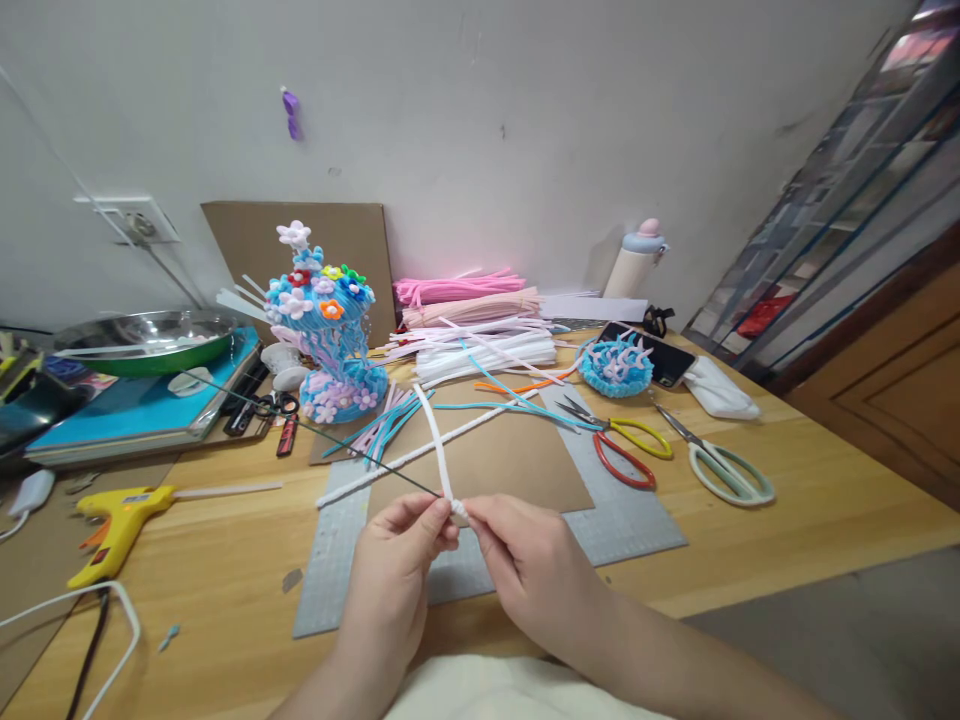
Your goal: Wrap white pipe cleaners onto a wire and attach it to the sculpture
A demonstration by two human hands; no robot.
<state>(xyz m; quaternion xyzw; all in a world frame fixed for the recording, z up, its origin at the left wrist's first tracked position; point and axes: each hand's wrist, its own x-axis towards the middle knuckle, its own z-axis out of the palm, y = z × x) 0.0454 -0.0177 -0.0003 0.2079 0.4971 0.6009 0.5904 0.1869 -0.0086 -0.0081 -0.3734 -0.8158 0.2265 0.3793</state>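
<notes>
My left hand (401, 550) pinches a long, thin dark wire (360, 452) near its end, above the front of the work area. A white pipe cleaner (437, 445) is coiled around the wire's end, and its loose length sticks up and away from me. On the right of the coil, the fingertips of my right hand (529, 550) are pressed together on the wound white part. The fingers hide some of the coil. Below both hands lie a brown cardboard sheet (517, 470) and a grey cutting mat (637, 540). Another long white pipe cleaner (360, 487) crosses the cardboard.
Behind stand a blue flower-covered pipe-cleaner piece (322, 310) and bundles of pink (461, 288) and white pipe cleaners (487, 355). To the right are red-and-yellow-handled scissors (626, 460), pale-handled scissors (727, 470) and a blue round piece (616, 368). A yellow glue gun (124, 525) lies left.
</notes>
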